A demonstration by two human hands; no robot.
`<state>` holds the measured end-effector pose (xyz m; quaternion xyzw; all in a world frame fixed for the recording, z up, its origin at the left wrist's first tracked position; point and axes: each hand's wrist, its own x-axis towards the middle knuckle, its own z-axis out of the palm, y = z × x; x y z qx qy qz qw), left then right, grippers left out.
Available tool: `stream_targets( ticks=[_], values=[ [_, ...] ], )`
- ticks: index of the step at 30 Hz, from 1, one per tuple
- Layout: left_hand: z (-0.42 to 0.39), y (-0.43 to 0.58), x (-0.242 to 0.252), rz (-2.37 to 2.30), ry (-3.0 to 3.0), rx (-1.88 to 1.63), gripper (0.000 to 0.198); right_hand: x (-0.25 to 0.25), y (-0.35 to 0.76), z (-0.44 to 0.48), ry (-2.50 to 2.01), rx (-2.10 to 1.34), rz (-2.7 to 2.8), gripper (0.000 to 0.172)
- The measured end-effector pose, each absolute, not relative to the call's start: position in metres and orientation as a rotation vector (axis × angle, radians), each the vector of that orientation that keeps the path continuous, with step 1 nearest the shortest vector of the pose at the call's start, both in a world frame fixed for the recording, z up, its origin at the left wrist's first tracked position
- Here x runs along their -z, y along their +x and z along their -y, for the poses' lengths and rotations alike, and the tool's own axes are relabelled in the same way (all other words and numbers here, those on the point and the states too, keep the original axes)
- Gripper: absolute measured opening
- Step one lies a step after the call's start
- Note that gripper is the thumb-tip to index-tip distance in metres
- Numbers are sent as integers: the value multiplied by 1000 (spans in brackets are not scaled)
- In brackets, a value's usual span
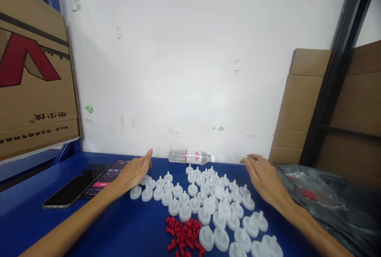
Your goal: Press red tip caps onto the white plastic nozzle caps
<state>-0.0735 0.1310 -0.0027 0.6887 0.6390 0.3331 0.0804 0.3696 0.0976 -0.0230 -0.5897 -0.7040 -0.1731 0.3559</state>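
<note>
My left hand [137,173] is at the left edge of the group of white spouted caps [177,190], beside a phone [102,181] showing a timer. A finger stretches toward the wall; the other fingers are mostly hidden, and I see nothing held. On the far right of the caps, my right hand [262,175] hovers or rests with its fingers loosely bent and nothing visible in them. Most caps stand spout up on the blue table. Small red tube-like caps [185,235] lie heaped at the near middle, next to the white ones.
A clear plastic bottle [190,156] lies on its side against the white wall. One more dark phone [74,189] is at the left. Cardboard boxes [35,102] stand at the left, with flattened cardboard [300,110] and a dark plastic bag [336,209] at the right.
</note>
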Motion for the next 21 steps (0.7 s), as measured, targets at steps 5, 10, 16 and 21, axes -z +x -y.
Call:
stream_targets(
  ticks=[5,10,16,21],
  values=[
    [-136,-80,3,-1917,2073,-872,83,40,388,-113,-1587,473,1812,47],
    [-140,-80,4,-1895,2149,-869,75,55,406,-125,-1719,524,1790,26],
    [-139,-80,5,-1846,2156,-843,77,65,418,-131,-1812,529,1799,35],
    [-134,-77,4,-1796,2108,-835,74,65,415,-130,-1731,430,1939,33]
  ],
)
